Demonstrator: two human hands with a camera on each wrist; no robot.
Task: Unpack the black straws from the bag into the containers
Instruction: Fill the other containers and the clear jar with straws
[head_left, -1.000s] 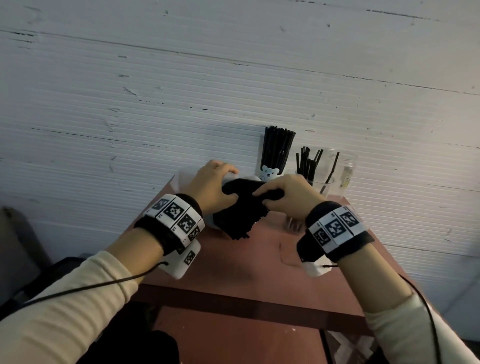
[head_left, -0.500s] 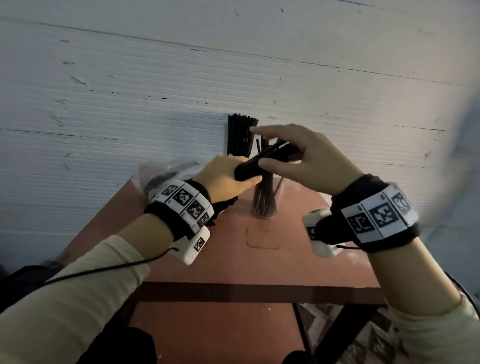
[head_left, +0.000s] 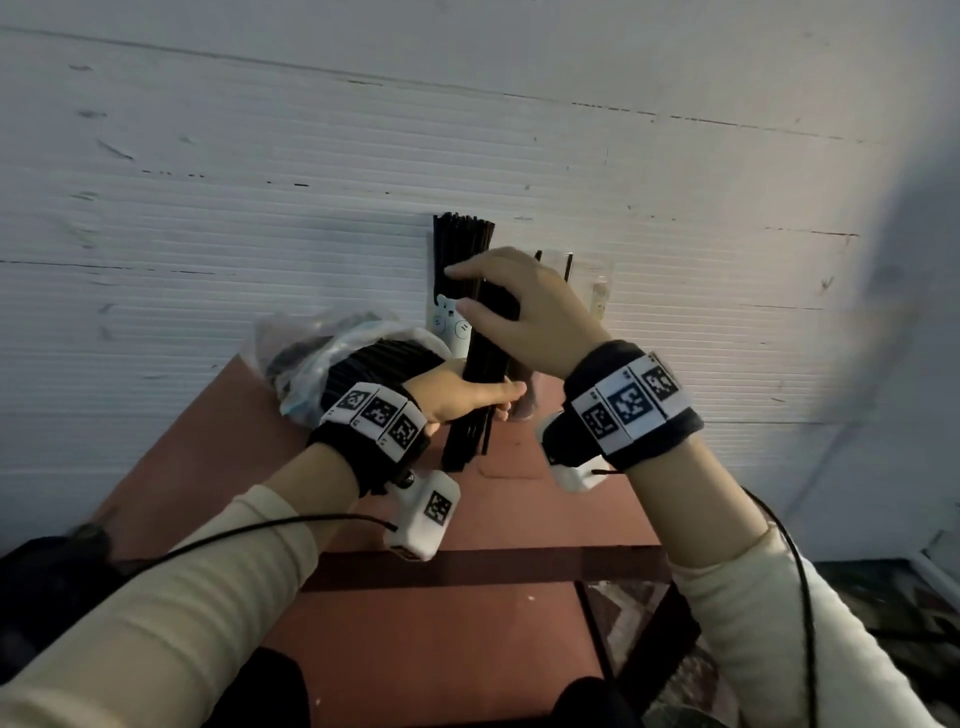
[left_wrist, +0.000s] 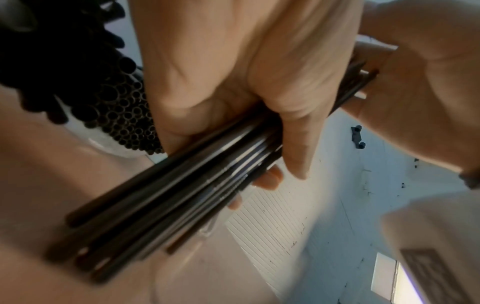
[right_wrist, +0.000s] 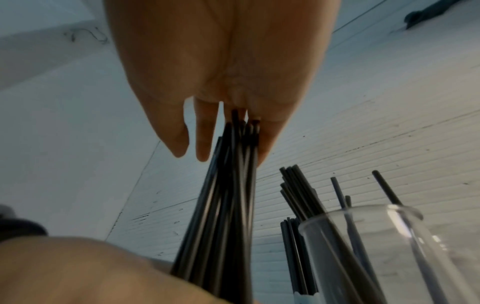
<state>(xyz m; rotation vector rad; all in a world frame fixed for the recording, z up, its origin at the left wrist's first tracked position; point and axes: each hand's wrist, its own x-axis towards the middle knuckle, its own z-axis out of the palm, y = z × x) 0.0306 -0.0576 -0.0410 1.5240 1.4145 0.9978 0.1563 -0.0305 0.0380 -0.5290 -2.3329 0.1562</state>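
A bundle of black straws (head_left: 480, 374) stands nearly upright above the red table (head_left: 519, 499), its lower ends just over the tabletop. My left hand (head_left: 496, 402) grips the bundle low down, fingers curled round it (left_wrist: 267, 176). My right hand (head_left: 465, 296) pinches its upper part between thumb and fingers (right_wrist: 228, 131). The clear plastic bag (head_left: 306, 358) lies at the table's back left, with more black straws (left_wrist: 124, 115) sticking out. A bear-printed cup (head_left: 448, 325) packed with straws stands by the wall. A clear glass (right_wrist: 363, 246) holding a few straws stands right of it.
The white ribbed wall (head_left: 208, 234) runs right behind the table. The containers crowd the back edge. Bare red tabletop lies in front of my hands, and a dark crossbar (head_left: 467, 566) marks the near edge. Cables hang from both wrist cameras.
The bundle has swung from lying nearly flat to nearly upright. Both hands have come down with it, and my left hand now grips it lower down.
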